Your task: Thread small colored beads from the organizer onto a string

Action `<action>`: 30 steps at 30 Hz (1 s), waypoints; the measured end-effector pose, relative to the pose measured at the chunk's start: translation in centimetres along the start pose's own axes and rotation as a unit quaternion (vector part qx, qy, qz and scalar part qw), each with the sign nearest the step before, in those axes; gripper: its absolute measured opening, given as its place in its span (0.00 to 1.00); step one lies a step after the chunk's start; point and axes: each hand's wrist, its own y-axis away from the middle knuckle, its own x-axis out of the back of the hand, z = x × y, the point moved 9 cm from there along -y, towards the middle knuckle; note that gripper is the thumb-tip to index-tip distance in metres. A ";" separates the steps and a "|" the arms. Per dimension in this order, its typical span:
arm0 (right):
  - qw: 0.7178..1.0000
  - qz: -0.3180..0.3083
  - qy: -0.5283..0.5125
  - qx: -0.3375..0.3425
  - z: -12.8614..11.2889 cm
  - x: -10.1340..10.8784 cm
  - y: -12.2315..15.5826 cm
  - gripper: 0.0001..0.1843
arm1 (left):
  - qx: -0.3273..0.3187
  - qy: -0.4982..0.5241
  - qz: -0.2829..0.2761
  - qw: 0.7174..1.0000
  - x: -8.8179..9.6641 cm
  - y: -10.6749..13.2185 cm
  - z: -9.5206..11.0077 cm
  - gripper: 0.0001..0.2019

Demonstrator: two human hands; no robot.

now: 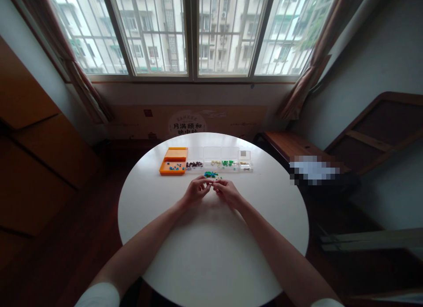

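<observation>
My left hand [197, 189] and my right hand [226, 192] meet above the table, with their fingertips pinched together. Something small and dark seems to sit between the fingertips, but its kind is too small to make out. Just beyond the fingers lies a cluster of blue and green small pieces [210, 174] on the white table. Behind it stands an open orange box [172, 171] with a few blue pieces inside. To its right, clear plastic boxes [221, 154] with raised lids contain dark brown pieces [194, 164], pale pieces [215, 163] and green pieces [228, 163].
The round white table [214, 249] fills the middle of the view. Beyond its far edge, a printed cardboard panel [132, 117] leans under the window. A wooden bench [291, 144] stands to the right, and wooden cabinets [29, 157] are on the left.
</observation>
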 end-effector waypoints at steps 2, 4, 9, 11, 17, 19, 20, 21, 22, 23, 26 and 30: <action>1.000 -0.001 -0.001 -0.001 0.0 0.0 0.0 0.12 | 0.002 0.000 0.007 1.000 0.1 0.0 -0.1 0.10; 1.000 -0.002 -0.002 -0.001 -0.1 0.0 0.1 0.13 | 0.004 -0.001 0.013 1.000 0.2 0.0 -0.1 0.10; 1.000 0.000 0.002 0.000 -0.2 -0.1 0.2 0.14 | 0.002 -0.005 0.019 1.000 0.4 0.0 0.0 0.10; 1.000 0.001 0.003 0.001 -0.2 0.0 0.2 0.14 | 0.002 -0.009 0.022 1.000 0.5 -0.1 0.0 0.09; 1.000 -0.002 0.020 0.010 -0.3 0.0 0.1 0.17 | -0.003 -0.017 0.022 1.000 0.5 -0.1 -0.2 0.08; 1.000 -0.002 0.024 0.009 -0.4 0.0 0.2 0.17 | -0.002 -0.019 0.023 1.000 0.5 0.0 -0.2 0.09; 1.000 -0.002 0.025 0.007 -0.4 -0.1 0.2 0.17 | -0.002 -0.021 0.024 0.999 0.5 0.0 -0.2 0.09; 1.000 -0.002 0.024 0.006 -0.4 -0.1 0.2 0.17 | -0.001 -0.022 0.026 0.999 0.5 0.0 -0.2 0.09; 1.000 -0.001 0.023 0.005 -0.4 -0.1 0.2 0.17 | 0.000 -0.023 0.028 0.999 0.5 0.0 -0.2 0.09; 1.000 -0.001 0.022 0.004 -0.4 -0.1 0.2 0.17 | 0.001 -0.025 0.031 0.999 0.6 0.0 -0.2 0.09; 1.000 0.002 0.023 0.006 -0.4 0.0 0.2 0.16 | 0.007 -0.028 0.039 0.999 0.7 -0.1 -0.3 0.09; 1.000 0.002 0.026 0.007 -0.5 -0.1 0.2 0.17 | 0.009 -0.029 0.036 0.999 0.6 -0.1 -0.3 0.08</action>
